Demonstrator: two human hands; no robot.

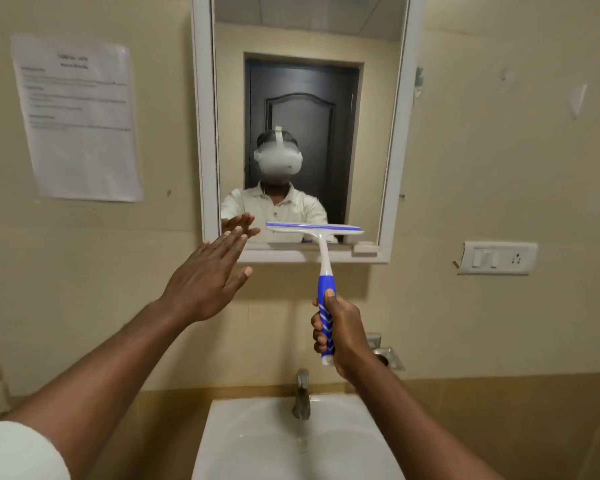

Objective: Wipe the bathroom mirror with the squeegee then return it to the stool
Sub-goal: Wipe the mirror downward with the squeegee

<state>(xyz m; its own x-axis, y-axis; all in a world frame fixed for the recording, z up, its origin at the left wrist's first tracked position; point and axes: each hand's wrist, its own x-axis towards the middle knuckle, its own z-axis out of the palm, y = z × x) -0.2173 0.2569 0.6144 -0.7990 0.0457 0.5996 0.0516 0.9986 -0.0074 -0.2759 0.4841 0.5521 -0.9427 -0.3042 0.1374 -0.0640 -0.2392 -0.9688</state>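
Right hand (340, 332) was closed on the squeegee (321, 268) handle, blade at the mirror's (305, 98) lower edge | left hand (205, 282) was open, empty, fingertips near the glass | risk: blade catching the frame (309, 256) and skipping; stool not in view

Lighting's pretty dim and warm, everything tinted yellowish, with soft shadows and no hard glare on the mirror (305, 116). The paper notice (77, 119) at 10 o'clock is too blurry to read, and the whole shot is a bit soft. Wide-angle lens bends things toward the edges, so the mirror's frame leans inward and both forearms stretch out at 7 and 5 o'clock.
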